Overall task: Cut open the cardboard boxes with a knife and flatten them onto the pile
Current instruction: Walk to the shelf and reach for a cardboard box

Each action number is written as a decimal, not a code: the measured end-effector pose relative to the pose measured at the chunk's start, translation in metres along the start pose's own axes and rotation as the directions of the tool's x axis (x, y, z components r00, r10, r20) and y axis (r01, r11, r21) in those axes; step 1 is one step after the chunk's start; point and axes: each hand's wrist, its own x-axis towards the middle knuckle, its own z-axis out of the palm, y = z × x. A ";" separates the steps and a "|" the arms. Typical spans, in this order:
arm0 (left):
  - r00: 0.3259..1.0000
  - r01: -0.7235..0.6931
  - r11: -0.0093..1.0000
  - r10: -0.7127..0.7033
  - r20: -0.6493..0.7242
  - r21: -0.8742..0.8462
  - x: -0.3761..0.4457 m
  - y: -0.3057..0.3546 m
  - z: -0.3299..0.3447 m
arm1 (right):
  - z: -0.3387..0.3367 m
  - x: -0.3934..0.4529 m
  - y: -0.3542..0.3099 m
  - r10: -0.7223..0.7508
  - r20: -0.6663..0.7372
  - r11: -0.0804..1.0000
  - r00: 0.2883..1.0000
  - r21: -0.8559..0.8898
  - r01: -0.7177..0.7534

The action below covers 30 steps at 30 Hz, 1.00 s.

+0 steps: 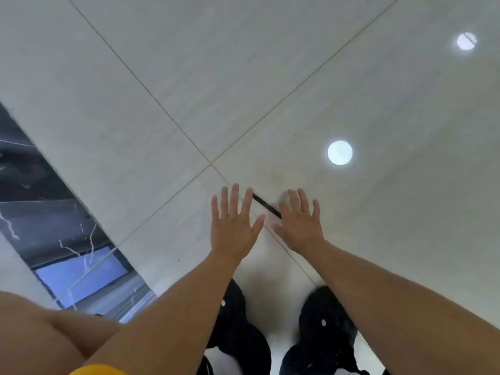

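A slim black knife (266, 206) lies on the pale tiled floor (243, 77), along a grout line, partly hidden behind my hands. My left hand (234, 226) is stretched out in front of me, fingers straight and spread, holding nothing. Beside it on the right, my right hand (300, 226) is also spread with straight fingers, its index side over the near end of the knife. I cannot tell whether either hand touches the floor or the knife. No cardboard box or pile is in view.
My two black shoes (322, 328) stand on the tiles just below my arms. A dark marble strip (40, 212) with a blue reflection runs along the left. Two round ceiling-light reflections (340, 152) shine on the floor to the right.
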 end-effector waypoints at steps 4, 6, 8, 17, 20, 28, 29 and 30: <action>0.999 0.007 0.998 -0.010 0.037 0.064 -0.003 -0.007 0.016 | 0.013 0.009 0.002 0.013 -0.051 1.000 0.999 0.002 -0.013; 0.999 -0.001 0.999 -0.001 0.032 0.054 -0.005 -0.006 0.023 | 0.021 0.011 0.001 0.007 -0.116 1.000 0.993 0.003 -0.007; 1.000 -0.009 0.999 0.008 0.019 0.051 -0.005 -0.007 0.027 | 0.023 0.015 -0.002 -0.004 -0.184 1.000 0.983 0.013 0.006; 0.999 -0.031 0.997 0.033 -0.018 0.071 0.003 -0.016 0.026 | 0.010 0.013 -0.013 -0.038 -0.312 0.995 0.949 -0.103 0.006; 0.997 -0.078 0.987 0.080 -0.009 0.143 0.021 -0.016 0.010 | -0.005 0.013 -0.003 -0.159 -0.439 0.982 0.884 -0.161 0.097; 0.918 -0.317 0.929 0.351 -0.182 0.192 0.073 -0.010 -0.060 | -0.079 0.014 0.023 -0.275 -0.554 0.958 0.785 -0.230 0.174; 0.895 -0.341 0.917 0.384 -0.228 0.207 0.077 -0.009 -0.069 | -0.090 0.013 0.024 -0.261 -0.544 0.962 0.797 -0.215 0.168; 0.871 -0.360 0.909 0.409 -0.273 0.212 0.080 -0.008 -0.079 | -0.103 0.012 0.025 -0.243 -0.532 0.967 0.811 -0.202 0.157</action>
